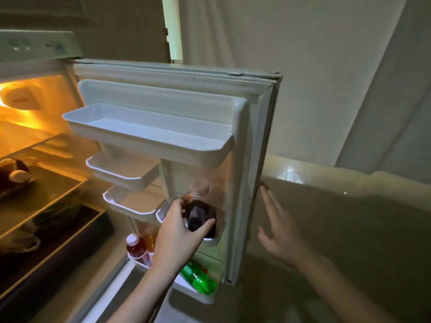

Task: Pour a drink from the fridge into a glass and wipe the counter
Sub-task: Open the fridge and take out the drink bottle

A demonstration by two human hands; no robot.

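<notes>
The fridge door (254,159) stands wide open. My left hand (179,231) grips a dark drink bottle (199,216) standing in a lower door shelf, thumb on its right side and fingers round its left. Just behind it stands a clear bottle with a pale cap (199,187). My right hand (277,227) is open with straight fingers, close to the door's outer edge; I cannot tell whether it touches the door. No glass or cloth is in view.
A red bottle with a white cap (136,249), an orange bottle (151,238) and a green bottle (198,278) sit in the lowest door shelves. Upper door shelves (149,131) hold nothing. Lit fridge shelves with dark bags (35,206) lie left. A pale counter (349,217) lies right.
</notes>
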